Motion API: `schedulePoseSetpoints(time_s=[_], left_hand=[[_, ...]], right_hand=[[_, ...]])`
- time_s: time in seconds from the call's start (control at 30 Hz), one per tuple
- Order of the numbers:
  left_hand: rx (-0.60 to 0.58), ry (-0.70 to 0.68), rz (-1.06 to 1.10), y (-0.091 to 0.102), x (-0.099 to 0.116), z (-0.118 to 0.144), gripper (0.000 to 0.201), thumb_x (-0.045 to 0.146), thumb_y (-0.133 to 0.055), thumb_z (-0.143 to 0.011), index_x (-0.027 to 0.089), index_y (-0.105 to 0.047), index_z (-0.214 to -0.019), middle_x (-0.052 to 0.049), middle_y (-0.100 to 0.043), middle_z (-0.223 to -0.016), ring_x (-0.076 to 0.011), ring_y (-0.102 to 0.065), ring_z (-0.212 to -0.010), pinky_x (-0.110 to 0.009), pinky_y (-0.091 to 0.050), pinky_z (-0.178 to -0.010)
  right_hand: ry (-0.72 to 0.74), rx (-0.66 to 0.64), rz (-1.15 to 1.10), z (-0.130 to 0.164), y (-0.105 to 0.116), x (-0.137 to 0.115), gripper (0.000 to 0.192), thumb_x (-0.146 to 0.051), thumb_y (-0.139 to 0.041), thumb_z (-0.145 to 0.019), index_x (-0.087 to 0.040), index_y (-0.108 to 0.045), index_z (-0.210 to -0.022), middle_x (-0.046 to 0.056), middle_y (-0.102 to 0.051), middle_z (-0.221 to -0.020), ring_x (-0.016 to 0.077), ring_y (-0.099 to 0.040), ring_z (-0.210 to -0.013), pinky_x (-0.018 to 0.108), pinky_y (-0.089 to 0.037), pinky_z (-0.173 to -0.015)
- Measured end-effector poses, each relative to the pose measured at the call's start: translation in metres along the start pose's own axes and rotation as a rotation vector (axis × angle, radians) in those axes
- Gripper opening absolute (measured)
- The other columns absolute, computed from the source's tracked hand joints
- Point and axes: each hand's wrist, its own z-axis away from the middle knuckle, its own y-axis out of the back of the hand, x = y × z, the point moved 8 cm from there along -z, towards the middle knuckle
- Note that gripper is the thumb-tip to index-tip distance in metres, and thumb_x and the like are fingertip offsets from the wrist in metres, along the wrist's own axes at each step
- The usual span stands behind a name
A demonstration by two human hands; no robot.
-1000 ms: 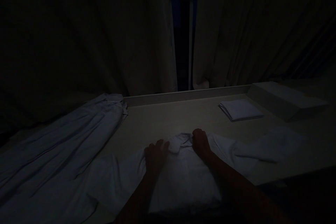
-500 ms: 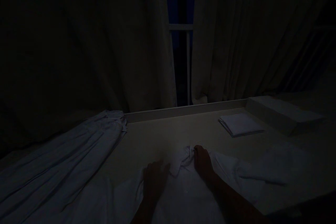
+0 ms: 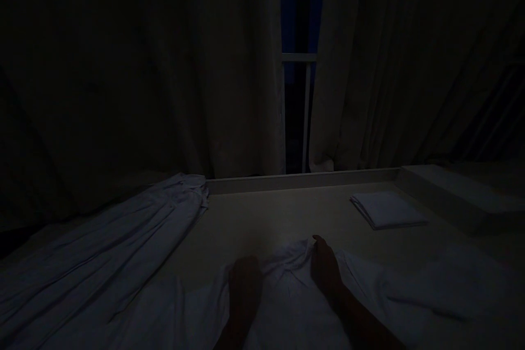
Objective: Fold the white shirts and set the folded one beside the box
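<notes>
You were looking into a very dim room. Heavy curtains (image 3: 164,76) hung across the far side, parted by a narrow gap where a window (image 3: 301,22) showed deep blue glass and a pale frame bar. Below them ran the bench (image 3: 279,213), pale and faintly lit (its raised back edge met the curtain hems). A low raised ledge (image 3: 459,191) sat at its right end.

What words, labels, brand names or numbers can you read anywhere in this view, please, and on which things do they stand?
None can be read: the scene is very dim.
White garment under the left hand and right hand: no print or tag shows.
Folded white cloth: plain.
Crumpled white fabric, table and curtains: no writing shows.
</notes>
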Motion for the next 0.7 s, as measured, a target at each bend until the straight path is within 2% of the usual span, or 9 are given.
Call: schedulePoseSetpoints(time_s=[0.1,0.23,0.4,0.53,0.7], left_hand=[[-0.003,-0.009,-0.014,-0.003,-0.001,-0.001,0.026,0.010,-0.050,-0.077,0.021,-0.067,-0.092,-0.008,-0.063,-0.094,-0.0231,-0.056,-0.092,-0.035,-0.039,-0.083],[-0.005,-0.008,-0.031,-0.006,-0.002,0.000,0.024,0.014,-0.048,-0.083,0.021,-0.067,-0.097,-0.009,-0.062,-0.096,-0.0230,-0.055,-0.094,-0.035,-0.039,-0.083],[-0.006,-0.022,-0.025,-0.008,0.004,0.002,0.028,0.018,-0.045,-0.088,0.021,-0.066,-0.107,-0.010,-0.062,-0.101,-0.0233,-0.054,-0.099,-0.035,-0.039,-0.086],[-0.014,-0.101,0.021,-0.007,0.015,0.002,0.030,0.022,-0.045,-0.089,0.021,-0.062,-0.114,-0.010,-0.062,-0.108,-0.0236,-0.054,-0.102,-0.037,-0.038,-0.091],[-0.024,-0.133,0.083,-0.003,0.019,0.005,0.027,0.037,-0.052,-0.088,0.022,-0.063,-0.108,-0.009,-0.062,-0.105,-0.0237,-0.054,-0.100,-0.037,-0.039,-0.090]], right_hand=[[0.001,-0.009,-0.009,-0.002,0.003,-0.005,0.035,-0.018,-0.032,-0.095,-0.020,-0.055,-0.122,0.012,-0.064,-0.111,0.0226,-0.059,-0.101,0.037,-0.044,-0.088],[0.033,-0.043,0.001,-0.005,0.011,-0.018,0.029,-0.033,-0.035,-0.099,-0.021,-0.062,-0.100,0.007,-0.064,-0.093,0.0204,-0.057,-0.088,0.035,-0.040,-0.082],[-0.038,0.033,0.028,-0.009,0.025,-0.017,0.035,-0.049,-0.045,-0.094,-0.021,-0.051,-0.074,0.002,-0.054,-0.073,0.0166,-0.048,-0.069,0.031,-0.033,-0.070],[-0.031,0.047,0.035,-0.008,0.023,-0.013,0.031,-0.043,-0.049,-0.092,-0.022,-0.044,-0.070,-0.001,-0.047,-0.067,0.0157,-0.042,-0.065,0.030,-0.031,-0.068],[0.088,0.022,0.024,-0.006,0.021,-0.022,0.014,-0.026,-0.047,-0.090,-0.020,-0.051,-0.078,0.003,-0.052,-0.077,0.0182,-0.046,-0.076,0.032,-0.033,-0.074]])
